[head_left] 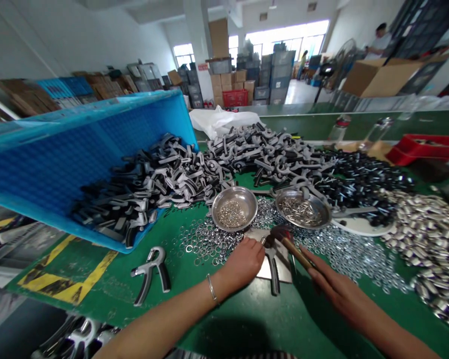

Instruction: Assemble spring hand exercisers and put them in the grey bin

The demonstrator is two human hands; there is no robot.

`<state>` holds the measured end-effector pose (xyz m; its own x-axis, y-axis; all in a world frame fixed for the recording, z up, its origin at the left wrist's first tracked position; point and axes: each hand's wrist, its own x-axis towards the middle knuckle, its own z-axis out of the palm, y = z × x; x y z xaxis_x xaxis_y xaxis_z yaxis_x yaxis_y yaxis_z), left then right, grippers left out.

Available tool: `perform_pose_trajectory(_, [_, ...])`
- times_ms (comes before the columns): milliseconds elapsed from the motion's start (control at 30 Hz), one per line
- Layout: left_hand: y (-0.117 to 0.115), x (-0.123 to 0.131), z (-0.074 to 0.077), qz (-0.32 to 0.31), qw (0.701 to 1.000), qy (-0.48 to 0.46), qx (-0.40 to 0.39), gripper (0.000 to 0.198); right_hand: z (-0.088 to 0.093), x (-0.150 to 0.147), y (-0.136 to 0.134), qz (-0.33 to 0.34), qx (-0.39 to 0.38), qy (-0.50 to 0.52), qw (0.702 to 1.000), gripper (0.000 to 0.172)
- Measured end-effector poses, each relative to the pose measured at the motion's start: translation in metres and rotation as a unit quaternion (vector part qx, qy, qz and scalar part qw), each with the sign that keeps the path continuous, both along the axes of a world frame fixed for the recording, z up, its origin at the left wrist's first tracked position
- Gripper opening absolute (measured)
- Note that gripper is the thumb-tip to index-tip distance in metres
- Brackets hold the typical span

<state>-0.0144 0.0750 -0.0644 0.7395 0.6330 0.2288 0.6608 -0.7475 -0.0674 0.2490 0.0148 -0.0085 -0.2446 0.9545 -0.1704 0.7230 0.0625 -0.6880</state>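
Note:
My right hand (325,279) is closed around the wooden handle of a hammer (297,252). The hammer's head is low over a metal plate (264,271) on the green bench. My left hand (247,262), with a bracelet at the wrist, is closed at the upper end of a grey and black hand grip handle (274,274) lying on that plate. The hammer head and my fingers partly hide this upper end. To the left lies an assembled hand grip (153,271) with a spring. Just behind my hands stand a steel bowl (234,192) of small parts and another bowl (303,195) of rivet-like pins.
Loose washers (205,239) and small metal rings (347,262) surround the bowls. A tipped blue crate (78,134) spills grey handles (254,149) across the back. Black parts (362,174), shiny metal pieces (419,239) and a red tray (426,148) are at right. People stand far behind.

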Motion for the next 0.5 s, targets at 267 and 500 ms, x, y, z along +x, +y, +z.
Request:
perform_pose_trajectory(267, [-0.023, -0.010, -0.013, 0.033, 0.999, -0.017, -0.018, 0.038, 0.009, -0.010, 0.021, 0.081, 0.026, -0.015, 0.996, 0.054])
perform_pose_trajectory(500, [-0.020, -0.009, -0.006, 0.048, 0.998, -0.016, -0.045, 0.038, 0.007, -0.014, 0.032, 0.083, 0.028, -0.028, 0.996, 0.056])
